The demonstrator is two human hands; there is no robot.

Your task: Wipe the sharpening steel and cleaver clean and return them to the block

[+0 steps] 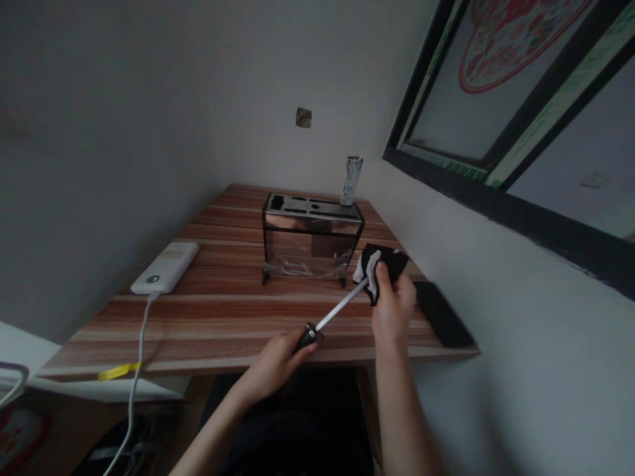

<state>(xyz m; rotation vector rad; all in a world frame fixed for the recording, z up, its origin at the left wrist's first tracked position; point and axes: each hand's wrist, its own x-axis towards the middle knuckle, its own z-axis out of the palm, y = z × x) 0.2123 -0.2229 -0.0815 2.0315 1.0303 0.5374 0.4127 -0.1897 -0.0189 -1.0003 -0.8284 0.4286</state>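
Note:
My left hand (282, 354) is closed round the black handle of a knife (337, 311), near the front edge of the wooden table (223, 317). The pale blade slants up to the right. My right hand (394, 304) is closed on a black and white cloth (380, 264), which is wrapped over the blade's far end. Both hands are above the table's front right part. Just behind them stands a shiny metal knife block (310, 238) with slots in its top.
A white power bank (166, 266) lies at the left, its cable running off the front edge. A black phone (443, 314) lies flat at the right edge by the wall. A crumpled silver packet (351, 180) stands in the back corner. Walls close in on three sides.

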